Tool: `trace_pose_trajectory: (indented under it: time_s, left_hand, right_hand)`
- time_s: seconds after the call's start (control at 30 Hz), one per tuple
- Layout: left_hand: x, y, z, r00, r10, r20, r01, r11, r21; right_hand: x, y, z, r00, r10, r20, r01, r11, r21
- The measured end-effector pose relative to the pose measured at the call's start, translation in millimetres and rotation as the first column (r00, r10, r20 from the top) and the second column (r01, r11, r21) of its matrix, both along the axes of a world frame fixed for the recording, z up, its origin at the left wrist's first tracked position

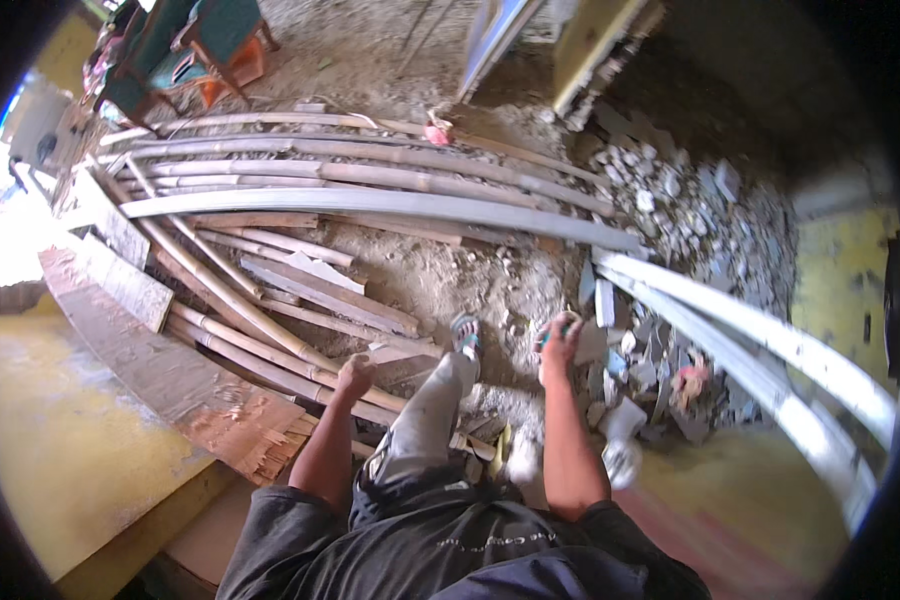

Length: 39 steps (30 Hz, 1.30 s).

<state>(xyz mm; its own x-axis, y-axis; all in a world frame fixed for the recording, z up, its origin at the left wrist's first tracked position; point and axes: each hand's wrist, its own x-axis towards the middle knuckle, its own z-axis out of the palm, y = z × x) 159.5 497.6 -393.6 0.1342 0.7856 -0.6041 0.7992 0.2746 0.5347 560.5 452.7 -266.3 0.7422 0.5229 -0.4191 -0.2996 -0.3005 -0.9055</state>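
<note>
My left hand (355, 378) is closed in a loose fist over the bamboo poles (255, 310), with nothing visible in it. My right hand (561, 352) has its fingers curled in front of pale debris. Teal and dark bits show around its fingers; I cannot tell whether they are held or part of footwear behind. Below and between my hands, my left foot (467, 335) stands on the dirt in a teal-strapped sandal. Wooden boards (330, 290) lie just ahead of my left hand. A pile of rubble (660, 370) spreads beside my right hand.
Long bamboo poles (370, 170) and a pale beam (370, 203) cross the ground ahead. Two white beams (760, 340) slant along the right. A worn plywood sheet (160, 350) lies at left. Green chairs (210, 45) stand far left; leaning panels (590, 55) stand at the back.
</note>
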Motion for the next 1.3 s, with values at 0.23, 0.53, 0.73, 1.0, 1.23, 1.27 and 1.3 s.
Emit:
trace_pose_trajectory:
  time_s: [0.23, 0.53, 0.73, 1.0, 1.23, 1.27, 1.3]
  left_hand:
    - [37.1, 45.4, -18.7, 0.964, -0.246, -0.096, 0.253, 0.965, 0.069]
    - [91.8, 213.6, 149.0, 0.983, 0.135, 0.124, -0.129, 0.99, -0.058]
    - [32.6, 287.4, 164.7, 0.969, 0.207, 0.135, -0.212, 0.977, 0.018]
    - [-89.9, 355.5, 164.1, 0.919, 0.393, -0.004, -0.392, 0.916, -0.088]
    - [-216.9, 443.3, 151.1, 0.492, -0.652, -0.577, 0.819, 0.571, 0.055]
    - [-176.4, 488.2, 136.7, 0.832, -0.503, -0.234, 0.519, 0.855, 0.008]
    - [-156.3, 525.2, 140.1, 0.996, 0.084, -0.034, -0.09, 0.921, -0.378]
  right_hand:
    - [100.5, 0.0, -58.6, 0.787, 0.334, 0.519, -0.05, 0.873, -0.486]
    - [185.6, -161.5, -78.4, 0.91, 0.414, -0.026, -0.266, 0.534, -0.803]
    - [175.0, 51.9, -20.7, 0.8, 0.598, 0.046, -0.365, 0.546, -0.754]
    - [117.8, 295.7, -12.1, 0.823, 0.557, -0.111, -0.396, 0.422, -0.816]
    - [34.7, 434.3, 52.7, 0.912, 0.291, -0.288, -0.408, 0.708, -0.577]
    - [71.6, 437.7, 47.4, 0.87, 0.28, -0.406, -0.491, 0.562, -0.665]
    - [73.4, 452.8, 48.2, 0.911, 0.232, -0.34, -0.412, 0.541, -0.733]
